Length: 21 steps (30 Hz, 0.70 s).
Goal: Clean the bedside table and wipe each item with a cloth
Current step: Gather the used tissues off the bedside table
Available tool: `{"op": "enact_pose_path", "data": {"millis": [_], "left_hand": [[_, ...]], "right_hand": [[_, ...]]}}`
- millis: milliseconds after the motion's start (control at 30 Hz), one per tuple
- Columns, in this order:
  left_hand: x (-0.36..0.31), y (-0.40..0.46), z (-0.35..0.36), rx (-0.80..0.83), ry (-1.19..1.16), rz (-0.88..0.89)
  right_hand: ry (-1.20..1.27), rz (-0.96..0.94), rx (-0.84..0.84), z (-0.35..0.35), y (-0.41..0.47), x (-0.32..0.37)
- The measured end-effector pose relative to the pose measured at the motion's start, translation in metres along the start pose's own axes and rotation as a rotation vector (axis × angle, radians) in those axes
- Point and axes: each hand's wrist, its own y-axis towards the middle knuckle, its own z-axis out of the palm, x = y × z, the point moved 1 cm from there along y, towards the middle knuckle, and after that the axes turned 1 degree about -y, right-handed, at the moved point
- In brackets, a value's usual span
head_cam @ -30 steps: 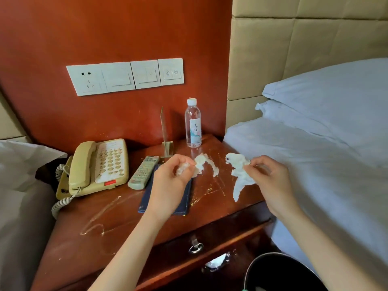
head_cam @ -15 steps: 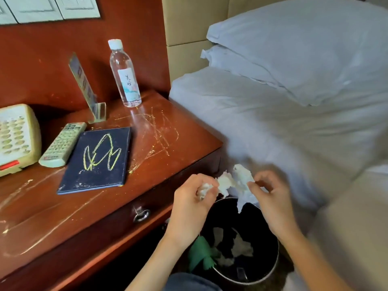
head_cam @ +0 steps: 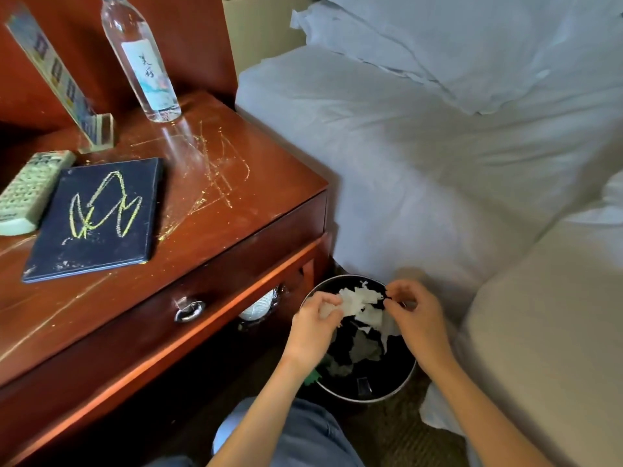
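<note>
Early going, by the look of it. Bedside surface (head_cam: 236, 210) not yet wiped: yellow scrawl across the wood and on the dark folder (head_cam: 97, 217). Water bottle (head_cam: 145, 59), remote (head_cam: 30, 190) and acrylic sign stand (head_cam: 64, 85) untouched. No cloth in view. Down at the wastebasket (head_cam: 401, 387), left hand (head_cam: 312, 326) and right hand (head_cam: 419, 320) pinching torn tissue scraps (head_cam: 362, 305) over the rim.

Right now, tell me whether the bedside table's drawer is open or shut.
Shut. The drawer front sits flush with the bedside table frame, and its ring pull hangs flat against it, no gap showing.
</note>
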Motion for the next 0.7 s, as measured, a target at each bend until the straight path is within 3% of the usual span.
{"op": "enact_pose_path", "data": {"millis": [133,467,700], "left_hand": [[0.006,-0.001,-0.002,0.093,-0.006,-0.009],[-0.037,-0.02,-0.054,-0.101,-0.053,0.152],[-0.067,-0.05,-0.103,-0.243,-0.029,0.298]], "right_hand": [[-0.032,0.021,0.045,-0.003,-0.003,-0.006],[0.127,-0.008,0.142,0.008,0.0,0.023],[0.226,-0.139,0.246,0.034,0.005,0.074]]}}
